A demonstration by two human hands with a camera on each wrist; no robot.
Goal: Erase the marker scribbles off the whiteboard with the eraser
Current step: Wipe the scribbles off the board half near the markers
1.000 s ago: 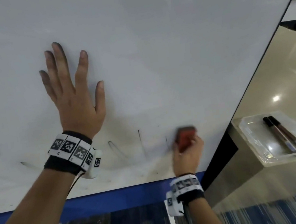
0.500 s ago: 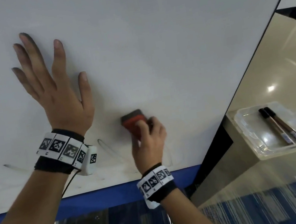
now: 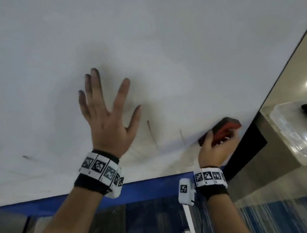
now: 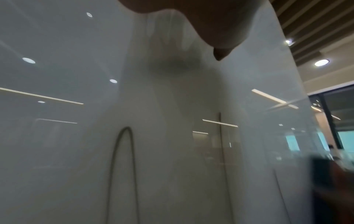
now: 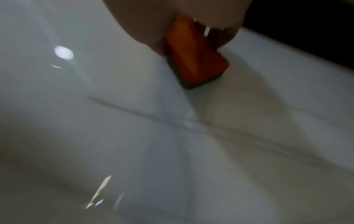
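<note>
White glossy whiteboard fills most of the head view. At lower right of the frame, the right hand curls its fingers around a red eraser pressed to the board. At centre, the left hand lies flat, fingers spread. Thin marker scribbles remain between them.

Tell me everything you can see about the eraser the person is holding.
The eraser is a small rectangular block, red-orange on the back with a dark pad layer underneath. The right hand grips it by its sides, pad face against the whiteboard, low near the board's right edge. It sits tilted, and motion blur hides finer detail. Thin marker lines remain to its left.
</note>
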